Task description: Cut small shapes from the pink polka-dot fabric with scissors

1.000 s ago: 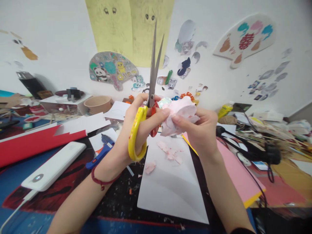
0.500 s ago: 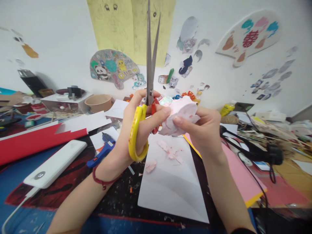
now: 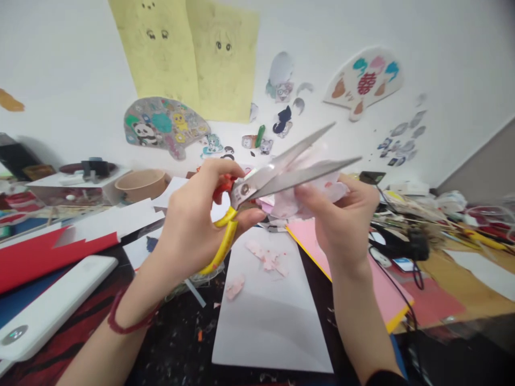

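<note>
My left hand is closed around the yellow and red handles of a pair of scissors. Their blades are spread and point right, passing in front of a crumpled pale pink paper piece. Whether the blades touch the paper I cannot tell. With thumb and fingers, my right hand pinches that paper; its far side is hidden behind the blades. Below both hands, a white sheet lies on the dark table with pink paper scraps on it.
To the left are a white power bank, red paper and a round tan container. On the right, a pink sheet, a black cable and loose clutter cover the table. Yellow drawings hang on the wall behind.
The scissors have swung from upright to pointing right across the pink paper, and their blades have spread wider. My left hand has turned with them; the view has shifted.
</note>
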{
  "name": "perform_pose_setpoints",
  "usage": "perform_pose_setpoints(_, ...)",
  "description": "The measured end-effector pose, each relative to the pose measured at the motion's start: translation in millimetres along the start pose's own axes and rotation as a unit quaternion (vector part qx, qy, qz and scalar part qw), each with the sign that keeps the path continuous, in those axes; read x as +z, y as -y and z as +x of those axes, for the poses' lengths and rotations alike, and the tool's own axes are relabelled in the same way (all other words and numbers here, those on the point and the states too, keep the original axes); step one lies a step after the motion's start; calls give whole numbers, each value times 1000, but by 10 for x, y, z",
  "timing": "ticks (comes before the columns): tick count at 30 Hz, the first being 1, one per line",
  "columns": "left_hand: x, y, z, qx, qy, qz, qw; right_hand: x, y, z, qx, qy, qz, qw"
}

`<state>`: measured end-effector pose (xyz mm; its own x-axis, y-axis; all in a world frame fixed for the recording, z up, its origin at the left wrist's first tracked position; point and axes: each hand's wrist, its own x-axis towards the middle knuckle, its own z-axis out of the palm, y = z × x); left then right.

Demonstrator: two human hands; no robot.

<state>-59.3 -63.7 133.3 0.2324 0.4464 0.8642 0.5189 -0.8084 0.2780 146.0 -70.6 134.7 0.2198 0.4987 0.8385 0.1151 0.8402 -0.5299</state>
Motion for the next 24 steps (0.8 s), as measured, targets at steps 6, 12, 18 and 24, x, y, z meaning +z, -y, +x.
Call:
perform_pose_setpoints(6,2,-85,5,27,36,76,996,-95,45,22,-43,0,-8,999)
perform_pose_setpoints(12,-1,-95,19,20,57,65,996,-112,16,14,-68,30,-41,996)
perform_pose_setpoints(18,-12,-107,22,11,67,50,996,-96,-15,16,-91,44,-48,994)
perform_pose_setpoints(24,-1,-119,17,-5,79,34,996,-81,-42,11,-98,44,-45,993)
